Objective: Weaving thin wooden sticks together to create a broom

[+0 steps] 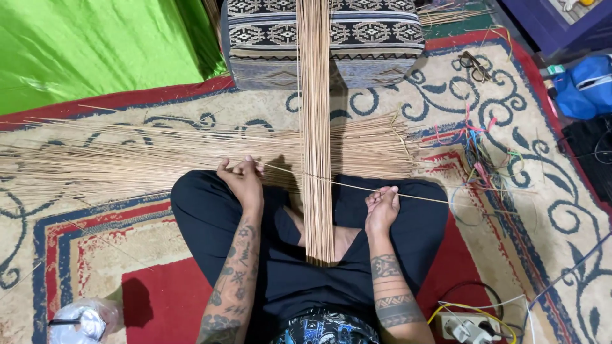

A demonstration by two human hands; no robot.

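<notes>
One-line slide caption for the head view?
Both hands, left and right, pinch one thin tan stick across an upright stick bundle.

Single head-worn view, looking steeply down from above the seated person's lap, close range, facing forward across patterned carpet (pixel 542 210) toward cushion (pixel 376 38).

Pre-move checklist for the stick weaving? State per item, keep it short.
1. Left hand gripping the single thin stick: ok.
2. Right hand gripping the same stick: ok.
3. Stick crosses the upright bundle: ok; over or under it, cannot tell.
4. Bundle lies straight from lap to patterned cushion: ok.
5. Spare sticks fanned on the carpet within reach: ok.
6. Coloured wires apart from the sticks: not ok, they overlap the stick ends.
</notes>
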